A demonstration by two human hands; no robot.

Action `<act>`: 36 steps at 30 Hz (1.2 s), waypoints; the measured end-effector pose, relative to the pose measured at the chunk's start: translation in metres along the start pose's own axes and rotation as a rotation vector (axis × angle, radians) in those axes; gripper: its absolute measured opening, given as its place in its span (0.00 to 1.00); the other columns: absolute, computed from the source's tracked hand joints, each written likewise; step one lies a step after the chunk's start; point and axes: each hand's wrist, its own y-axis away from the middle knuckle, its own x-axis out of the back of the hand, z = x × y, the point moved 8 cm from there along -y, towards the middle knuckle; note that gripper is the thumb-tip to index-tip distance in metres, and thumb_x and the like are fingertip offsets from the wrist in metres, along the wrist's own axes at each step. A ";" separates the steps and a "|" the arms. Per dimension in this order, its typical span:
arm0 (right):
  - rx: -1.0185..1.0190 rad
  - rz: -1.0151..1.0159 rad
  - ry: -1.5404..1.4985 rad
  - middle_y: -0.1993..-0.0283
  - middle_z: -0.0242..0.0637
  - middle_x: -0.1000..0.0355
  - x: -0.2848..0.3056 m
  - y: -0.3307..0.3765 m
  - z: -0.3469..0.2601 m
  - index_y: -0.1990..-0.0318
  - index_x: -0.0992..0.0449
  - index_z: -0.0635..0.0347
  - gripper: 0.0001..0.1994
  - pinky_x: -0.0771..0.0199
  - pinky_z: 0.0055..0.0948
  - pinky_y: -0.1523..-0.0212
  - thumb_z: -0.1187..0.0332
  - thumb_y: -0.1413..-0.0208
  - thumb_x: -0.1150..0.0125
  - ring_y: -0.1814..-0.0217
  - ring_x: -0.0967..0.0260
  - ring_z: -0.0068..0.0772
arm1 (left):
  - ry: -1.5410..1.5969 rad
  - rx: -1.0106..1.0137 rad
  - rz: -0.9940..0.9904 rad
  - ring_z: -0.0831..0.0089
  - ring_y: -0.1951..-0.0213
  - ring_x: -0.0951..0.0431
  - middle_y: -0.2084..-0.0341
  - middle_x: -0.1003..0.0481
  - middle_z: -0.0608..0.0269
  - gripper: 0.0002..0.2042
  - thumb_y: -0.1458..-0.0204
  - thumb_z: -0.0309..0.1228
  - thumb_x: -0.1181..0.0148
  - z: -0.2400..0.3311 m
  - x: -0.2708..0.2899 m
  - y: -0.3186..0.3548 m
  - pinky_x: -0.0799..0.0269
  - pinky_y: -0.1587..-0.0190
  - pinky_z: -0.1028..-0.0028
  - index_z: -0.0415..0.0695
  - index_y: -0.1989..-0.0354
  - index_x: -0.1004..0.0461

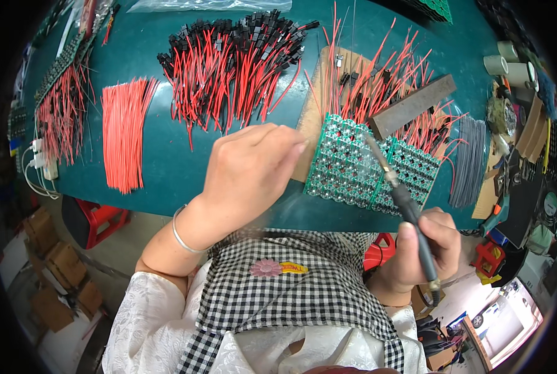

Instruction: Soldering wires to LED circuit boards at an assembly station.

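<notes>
Left hand (250, 168) — hold unclear; plastic sheet (210, 5) — cut off above.

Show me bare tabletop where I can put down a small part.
A bare patch of green table lies between the red wire bundle and the left hand, below the black-connector wires. A narrower strip runs between the circuit boards and the checked apron. The right is crowded with those boards, a metal bar and grey wires.

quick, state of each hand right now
Left hand: closed; cannot tell whether it holds anything.
Right hand: closed, holding a slim, black-handled, metal-tipped soldering iron.
</notes>
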 end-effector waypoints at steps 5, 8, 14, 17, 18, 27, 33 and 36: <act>-0.003 0.130 -0.015 0.72 0.37 0.28 0.028 0.016 0.017 0.59 0.27 0.63 0.14 0.35 0.30 0.70 0.76 0.50 0.27 0.74 0.33 0.29 | 0.006 0.029 0.034 0.73 0.80 0.28 0.80 0.26 0.64 0.05 0.51 0.17 0.31 0.004 0.012 0.003 0.33 0.76 0.74 0.40 0.70 0.21; -0.006 0.095 -0.027 0.72 0.38 0.28 0.030 0.020 0.017 0.59 0.28 0.63 0.15 0.34 0.30 0.70 0.76 0.51 0.27 0.74 0.33 0.30 | 0.015 0.012 0.054 0.75 0.80 0.29 0.81 0.27 0.64 0.05 0.51 0.17 0.31 0.002 0.012 0.005 0.34 0.77 0.74 0.40 0.69 0.21; 0.039 0.149 0.041 0.72 0.39 0.29 0.040 0.021 0.008 0.59 0.28 0.63 0.14 0.33 0.30 0.70 0.78 0.50 0.28 0.74 0.32 0.31 | 0.024 -0.010 -0.010 0.75 0.82 0.31 0.82 0.27 0.64 0.05 0.51 0.16 0.31 0.016 0.006 0.004 0.36 0.78 0.75 0.40 0.68 0.19; 0.035 0.223 0.044 0.70 0.38 0.29 0.059 0.027 0.016 0.58 0.28 0.62 0.14 0.34 0.30 0.70 0.77 0.49 0.28 0.74 0.32 0.30 | 0.020 -0.062 0.021 0.76 0.82 0.31 0.82 0.27 0.65 0.06 0.52 0.16 0.30 0.025 0.011 0.001 0.37 0.78 0.75 0.39 0.68 0.19; 0.050 0.236 0.058 0.69 0.38 0.30 0.060 0.026 0.016 0.58 0.28 0.63 0.13 0.35 0.30 0.70 0.77 0.47 0.29 0.73 0.34 0.29 | 0.021 -0.069 0.028 0.76 0.82 0.32 0.82 0.27 0.65 0.06 0.52 0.16 0.30 0.026 0.014 0.000 0.38 0.79 0.75 0.39 0.68 0.19; 0.024 0.396 0.059 0.67 0.40 0.29 0.091 0.044 0.028 0.54 0.27 0.66 0.15 0.32 0.25 0.69 0.71 0.44 0.28 0.71 0.33 0.28 | 0.006 -0.153 0.031 0.77 0.83 0.34 0.82 0.28 0.65 0.08 0.54 0.14 0.29 0.053 0.021 0.003 0.41 0.80 0.75 0.36 0.67 0.20; -0.030 0.385 0.001 0.57 0.55 0.20 0.085 0.042 0.038 0.38 0.29 0.70 0.26 0.30 0.22 0.71 0.59 0.35 0.35 0.68 0.25 0.30 | 0.071 -0.255 0.008 0.72 0.83 0.33 0.83 0.28 0.64 0.10 0.55 0.14 0.29 0.081 0.015 0.002 0.39 0.80 0.73 0.38 0.66 0.21; 0.039 0.186 0.059 0.55 0.52 0.18 0.075 0.012 0.040 0.42 0.25 0.68 0.18 0.26 0.25 0.67 0.66 0.33 0.38 0.66 0.22 0.31 | 0.111 -0.299 -0.024 0.68 0.82 0.29 0.82 0.27 0.61 0.10 0.55 0.14 0.29 0.091 -0.007 0.000 0.35 0.78 0.71 0.39 0.66 0.21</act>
